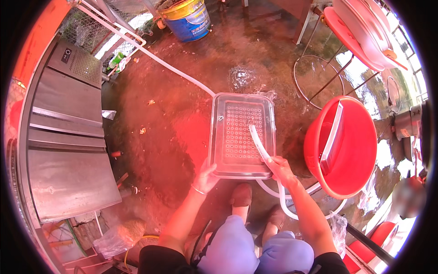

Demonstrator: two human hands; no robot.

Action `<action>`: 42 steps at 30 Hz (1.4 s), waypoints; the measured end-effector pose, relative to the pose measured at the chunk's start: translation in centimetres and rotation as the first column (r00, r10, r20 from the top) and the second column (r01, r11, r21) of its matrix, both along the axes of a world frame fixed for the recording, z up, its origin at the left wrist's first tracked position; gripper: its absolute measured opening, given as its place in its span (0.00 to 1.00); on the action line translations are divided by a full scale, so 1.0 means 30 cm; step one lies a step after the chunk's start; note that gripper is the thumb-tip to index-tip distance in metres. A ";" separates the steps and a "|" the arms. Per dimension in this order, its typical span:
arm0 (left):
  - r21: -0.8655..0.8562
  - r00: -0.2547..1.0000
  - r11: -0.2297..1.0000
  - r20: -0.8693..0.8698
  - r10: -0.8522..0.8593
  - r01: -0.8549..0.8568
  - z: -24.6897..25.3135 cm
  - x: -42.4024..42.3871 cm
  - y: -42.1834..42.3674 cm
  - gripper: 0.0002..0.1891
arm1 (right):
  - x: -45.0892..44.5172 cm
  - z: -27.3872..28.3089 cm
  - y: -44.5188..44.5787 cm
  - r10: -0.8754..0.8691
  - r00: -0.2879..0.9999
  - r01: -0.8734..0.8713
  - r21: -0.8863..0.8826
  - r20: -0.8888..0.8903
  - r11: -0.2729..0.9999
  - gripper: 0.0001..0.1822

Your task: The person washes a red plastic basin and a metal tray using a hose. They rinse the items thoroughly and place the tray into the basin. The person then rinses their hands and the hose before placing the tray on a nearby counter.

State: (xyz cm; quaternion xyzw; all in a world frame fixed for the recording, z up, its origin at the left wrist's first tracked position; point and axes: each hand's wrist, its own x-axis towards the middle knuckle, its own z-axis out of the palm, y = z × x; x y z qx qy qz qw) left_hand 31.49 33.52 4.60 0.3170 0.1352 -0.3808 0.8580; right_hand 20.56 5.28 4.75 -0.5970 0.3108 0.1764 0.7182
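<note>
A rectangular perforated tray [219,137], see-through or shiny at its rim, is held over the wet floor. My left hand [205,178] grips its lower left corner. At its lower right my right hand [282,171] holds a white hose [257,144], whose open end lies over the tray's holes; the fingers are also at the tray's edge. Whether water runs from the hose cannot be told. To the right a large red plastic tub [359,147] holds a flat rectangular piece [332,137] leaning inside.
A stainless steel cabinet [68,178] stands at the left. A blue and yellow bucket [191,24] is at the top. A metal stand [318,92] bears red and pale basins [359,37] at the upper right. Loops of hose [291,214] lie near my feet.
</note>
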 end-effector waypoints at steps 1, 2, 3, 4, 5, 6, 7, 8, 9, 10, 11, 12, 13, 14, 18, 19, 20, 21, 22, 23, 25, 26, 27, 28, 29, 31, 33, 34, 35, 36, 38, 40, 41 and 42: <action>0.004 0.999 0.999 0.041 -0.034 0.034 0.037 0.049 -0.011 0.26 | -0.012 -0.009 -0.009 0.008 0.999 -0.007 -0.044 0.045 0.999 0.18; 0.059 0.999 0.997 0.029 -0.047 0.045 0.023 0.095 0.015 0.27 | -0.013 0.018 -0.025 0.064 0.997 -0.063 -0.027 0.048 0.998 0.18; 0.114 0.998 0.992 0.021 -0.058 0.055 0.000 0.143 0.033 0.28 | -0.017 0.015 -0.029 0.087 0.994 -0.082 -0.072 0.063 0.994 0.18; 0.139 0.995 0.987 0.034 -0.089 0.084 -0.030 0.189 0.031 0.27 | -0.027 0.009 -0.031 0.109 0.991 -0.100 -0.121 0.074 0.988 0.17; 0.165 0.992 0.980 0.046 -0.121 0.112 -0.062 0.238 0.025 0.27 | -0.038 0.001 -0.036 0.132 0.988 -0.116 -0.170 0.086 0.979 0.17; 0.193 0.986 0.971 0.062 -0.153 0.139 -0.084 0.290 0.019 0.26 | -0.043 -0.007 -0.043 0.141 0.984 -0.124 -0.145 0.113 0.982 0.16; 0.181 0.989 0.980 0.107 -0.100 0.079 -0.107 0.337 -0.006 0.25 | -0.051 -0.018 -0.052 0.144 0.981 -0.125 -0.143 0.130 0.982 0.16; 0.165 0.988 0.986 0.148 -0.048 0.023 -0.135 0.370 -0.047 0.24 | -0.064 -0.032 -0.061 0.145 0.979 -0.125 -0.141 0.143 0.982 0.16; 0.150 0.983 0.988 0.186 0.007 -0.035 -0.157 0.393 -0.078 0.24 | -0.069 -0.040 -0.060 0.148 0.977 -0.127 -0.136 0.156 0.983 0.15; 0.183 0.983 0.981 0.178 0.032 -0.065 -0.174 0.409 -0.102 0.22 | -0.071 -0.023 -0.059 0.138 0.983 -0.124 -0.116 0.118 0.985 0.15; 0.216 0.983 0.972 0.172 0.058 -0.095 -0.188 0.421 -0.120 0.20 | -0.075 -0.030 -0.057 0.124 0.985 -0.113 -0.095 0.119 0.989 0.15; 0.247 0.983 0.962 0.165 0.079 -0.119 -0.196 0.426 -0.142 0.19 | -0.088 -0.043 -0.061 0.105 0.988 -0.096 -0.076 0.118 0.992 0.14; 0.244 0.992 0.963 0.071 0.102 -0.116 -0.201 0.429 -0.155 0.17 | -0.099 -0.056 -0.065 0.086 0.989 -0.080 -0.057 0.116 0.995 0.14; 0.240 0.992 0.964 -0.022 0.123 -0.114 -0.203 0.430 -0.164 0.15 | -0.106 -0.067 -0.069 0.081 0.990 -0.075 -0.056 0.114 0.996 0.14; 0.494 0.983 0.855 -0.009 0.186 -0.157 -0.161 0.390 -0.211 0.10 | -0.136 -0.086 -0.064 0.065 0.989 -0.058 -0.057 0.132 0.997 0.14; 0.570 0.981 0.803 0.028 0.193 -0.175 -0.155 0.385 -0.210 0.11 | -0.138 -0.084 -0.059 0.067 0.987 -0.059 -0.059 0.146 0.997 0.14; 0.549 0.975 0.810 0.054 0.214 -0.208 -0.186 0.387 -0.204 0.14 | -0.139 -0.088 -0.055 0.072 0.984 -0.064 -0.056 0.163 0.996 0.14; 0.588 0.971 0.777 0.074 0.228 -0.227 -0.179 0.389 -0.211 0.15 | -0.141 -0.093 -0.050 0.073 0.982 -0.064 -0.054 0.177 0.996 0.13; 0.625 0.966 0.741 0.094 0.241 -0.246 -0.173 0.397 -0.219 0.16 | -0.142 -0.095 -0.046 0.073 0.979 -0.064 -0.053 0.191 0.997 0.13; 0.659 0.961 0.704 0.114 0.253 -0.264 -0.166 0.399 -0.224 0.18 | -0.144 -0.092 -0.046 0.098 0.980 -0.088 -0.063 0.176 0.994 0.13; 0.677 0.971 0.699 0.114 0.209 -0.230 -0.141 0.403 -0.226 0.19 | -0.134 -0.074 -0.046 0.142 0.978 -0.131 -0.080 0.152 0.988 0.13; 0.666 0.975 0.714 0.112 0.192 -0.217 -0.145 0.412 -0.219 0.18 | -0.129 -0.074 -0.039 0.146 0.977 -0.136 -0.078 0.153 0.988 0.13; 0.654 0.978 0.728 0.111 0.177 -0.206 -0.150 0.420 -0.206 0.17 | -0.124 -0.073 -0.029 0.153 0.976 -0.142 -0.077 0.155 0.987 0.13; 0.576 0.977 0.790 0.160 0.144 -0.210 -0.174 0.424 -0.180 0.15 | -0.120 -0.073 -0.024 0.160 0.975 -0.149 -0.075 0.156 0.986 0.13; 0.494 0.971 0.844 0.211 0.115 -0.207 -0.196 0.424 -0.147 0.13 | -0.119 -0.077 -0.026 0.170 0.971 -0.154 -0.100 0.167 0.983 0.13; 0.362 0.962 0.917 0.265 0.070 -0.166 -0.158 0.430 -0.141 0.10 | -0.125 -0.093 -0.039 0.178 0.967 -0.152 -0.150 0.184 0.977 0.13; 0.270 0.960 0.955 0.277 0.044 -0.121 -0.053 0.443 -0.155 0.10 | -0.131 -0.102 -0.061 0.192 0.963 -0.157 -0.186 0.187 0.970 0.12; 0.319 0.957 0.941 0.291 0.019 -0.116 -0.080 0.462 -0.133 0.12 | -0.127 -0.103 -0.069 0.204 0.960 -0.165 -0.202 0.192 0.965 0.12; 0.330 0.942 0.935 0.336 0.011 -0.129 -0.072 0.467 -0.134 0.12 | -0.121 -0.102 -0.075 0.207 0.961 -0.172 -0.191 0.183 0.966 0.12; 0.339 0.925 0.930 0.380 0.001 -0.140 -0.070 0.470 -0.141 0.12 | -0.116 -0.099 -0.082 0.208 0.963 -0.177 -0.181 0.171 0.967 0.13; 0.358 0.901 0.916 0.433 0.010 -0.183 -0.075 0.473 -0.153 0.11 | -0.108 -0.092 -0.084 0.209 0.963 -0.178 -0.181 0.170 0.967 0.13; 0.375 0.888 0.894 0.458 0.051 -0.244 -0.092 0.476 -0.170 0.11 | -0.100 -0.082 -0.079 0.208 0.959 -0.169 -0.201 0.192 0.965 0.12; 0.419 0.890 0.863 0.450 0.071 -0.281 -0.101 0.477 -0.182 0.11 | -0.098 -0.078 -0.079 0.210 0.959 -0.171 -0.202 0.192 0.964 0.12; 0.463 0.893 0.829 0.442 0.091 -0.313 -0.103 0.475 -0.200 0.10 | -0.101 -0.076 -0.080 0.210 0.959 -0.171 -0.203 0.191 0.964 0.12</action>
